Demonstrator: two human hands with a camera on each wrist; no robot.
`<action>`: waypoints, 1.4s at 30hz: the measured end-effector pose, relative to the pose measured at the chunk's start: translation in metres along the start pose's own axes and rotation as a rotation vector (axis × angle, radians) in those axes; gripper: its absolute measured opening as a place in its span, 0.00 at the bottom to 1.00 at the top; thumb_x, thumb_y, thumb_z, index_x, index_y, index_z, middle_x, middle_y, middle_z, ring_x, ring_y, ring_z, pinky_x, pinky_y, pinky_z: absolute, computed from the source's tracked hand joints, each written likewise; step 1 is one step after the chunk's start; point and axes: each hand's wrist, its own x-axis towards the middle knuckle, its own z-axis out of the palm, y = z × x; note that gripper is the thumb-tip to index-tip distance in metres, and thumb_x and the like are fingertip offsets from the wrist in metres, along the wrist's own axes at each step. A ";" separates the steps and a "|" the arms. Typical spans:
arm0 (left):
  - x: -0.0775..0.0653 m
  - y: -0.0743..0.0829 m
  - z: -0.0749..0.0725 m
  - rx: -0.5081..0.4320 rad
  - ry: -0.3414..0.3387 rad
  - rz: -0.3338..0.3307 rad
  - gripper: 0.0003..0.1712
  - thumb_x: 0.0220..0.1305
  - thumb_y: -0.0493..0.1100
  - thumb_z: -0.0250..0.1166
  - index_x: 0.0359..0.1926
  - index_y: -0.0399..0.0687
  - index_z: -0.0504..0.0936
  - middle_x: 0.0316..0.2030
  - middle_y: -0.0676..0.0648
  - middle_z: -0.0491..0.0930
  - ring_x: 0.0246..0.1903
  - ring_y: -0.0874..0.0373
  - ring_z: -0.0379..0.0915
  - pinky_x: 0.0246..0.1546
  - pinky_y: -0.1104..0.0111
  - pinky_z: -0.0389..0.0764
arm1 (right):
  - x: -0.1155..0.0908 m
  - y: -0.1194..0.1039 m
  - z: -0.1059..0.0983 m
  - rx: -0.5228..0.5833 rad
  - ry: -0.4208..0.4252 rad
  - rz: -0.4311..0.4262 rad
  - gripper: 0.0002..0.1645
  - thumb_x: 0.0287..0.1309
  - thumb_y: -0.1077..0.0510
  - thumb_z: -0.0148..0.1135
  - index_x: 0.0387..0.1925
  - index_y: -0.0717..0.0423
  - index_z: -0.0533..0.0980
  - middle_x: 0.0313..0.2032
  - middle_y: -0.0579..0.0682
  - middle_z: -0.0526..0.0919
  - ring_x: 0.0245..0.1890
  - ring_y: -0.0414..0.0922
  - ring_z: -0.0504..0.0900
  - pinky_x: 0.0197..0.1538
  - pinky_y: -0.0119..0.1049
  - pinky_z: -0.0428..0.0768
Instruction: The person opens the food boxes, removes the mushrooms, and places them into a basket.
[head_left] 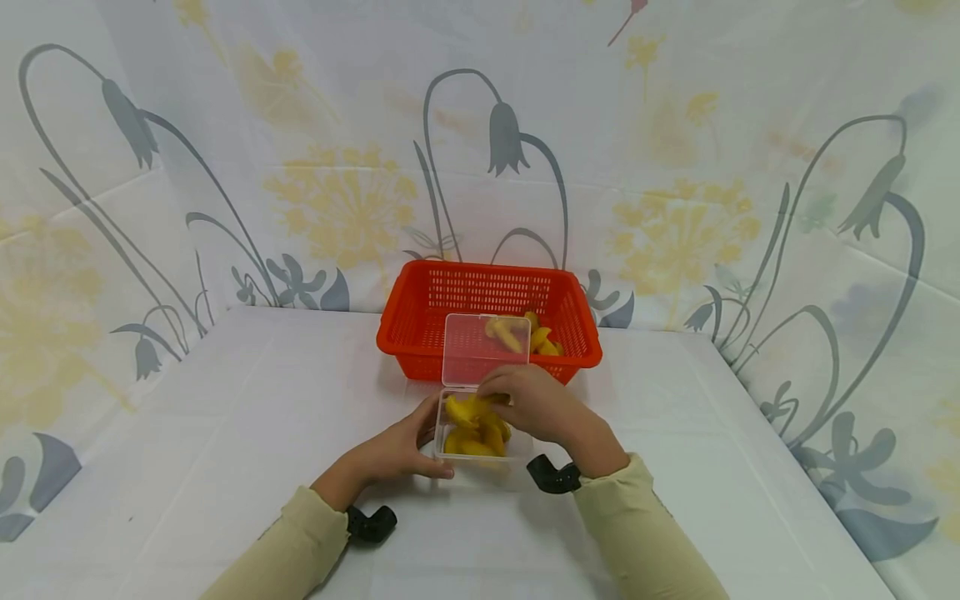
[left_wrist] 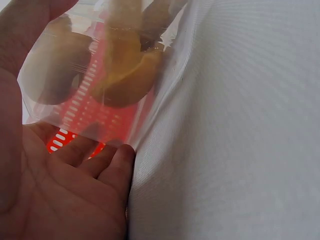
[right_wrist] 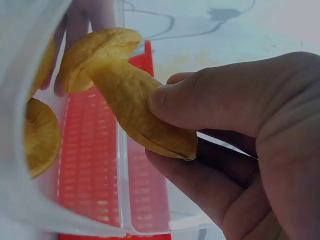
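A clear plastic box (head_left: 474, 457) stands on the table with its hinged lid (head_left: 467, 354) raised at the back. Several yellow mushrooms (head_left: 472, 442) lie inside it. At the box's left side, my left hand (head_left: 393, 450) steadies it, thumb at the front corner and fingers along the wall; the left wrist view shows the fingertips against the clear plastic. Over the box's back right part, my right hand (head_left: 536, 404) pinches one yellow mushroom (right_wrist: 122, 100) by its stem between thumb and fingers. The cap points into the box, close to other mushrooms.
Right behind the box sits a red perforated basket (head_left: 487, 273), partly covered by the raised lid. Several more mushrooms (head_left: 546, 342) lie in its right end. A white cloth covers the table (head_left: 225, 467), and a flower-printed curtain (head_left: 345, 117) hangs behind.
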 end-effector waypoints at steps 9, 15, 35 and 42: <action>-0.001 0.002 0.000 0.004 0.005 -0.001 0.66 0.47 0.46 0.78 0.75 0.73 0.39 0.76 0.51 0.48 0.76 0.51 0.45 0.73 0.54 0.56 | -0.002 0.005 -0.004 -0.009 0.101 -0.047 0.14 0.56 0.56 0.69 0.46 0.50 0.84 0.45 0.45 0.86 0.47 0.43 0.84 0.52 0.35 0.84; 0.000 0.002 0.000 0.010 0.001 0.015 0.66 0.48 0.46 0.77 0.75 0.73 0.39 0.73 0.48 0.55 0.75 0.50 0.46 0.73 0.53 0.54 | -0.005 0.006 -0.010 -0.016 0.179 -0.041 0.16 0.55 0.57 0.69 0.47 0.50 0.84 0.48 0.45 0.85 0.50 0.44 0.83 0.52 0.36 0.84; 0.000 0.002 0.000 0.016 -0.003 0.010 0.67 0.47 0.46 0.78 0.76 0.68 0.39 0.74 0.49 0.55 0.75 0.50 0.46 0.73 0.53 0.54 | -0.010 0.009 -0.021 -0.009 0.409 -0.093 0.17 0.54 0.59 0.70 0.48 0.51 0.83 0.48 0.47 0.86 0.51 0.48 0.83 0.51 0.39 0.84; -0.001 0.002 0.000 0.010 -0.003 0.006 0.65 0.47 0.45 0.77 0.75 0.71 0.41 0.74 0.50 0.55 0.76 0.50 0.45 0.73 0.53 0.53 | -0.011 0.015 -0.022 -0.045 0.570 -0.142 0.18 0.52 0.62 0.71 0.47 0.56 0.83 0.48 0.51 0.85 0.52 0.48 0.83 0.52 0.41 0.83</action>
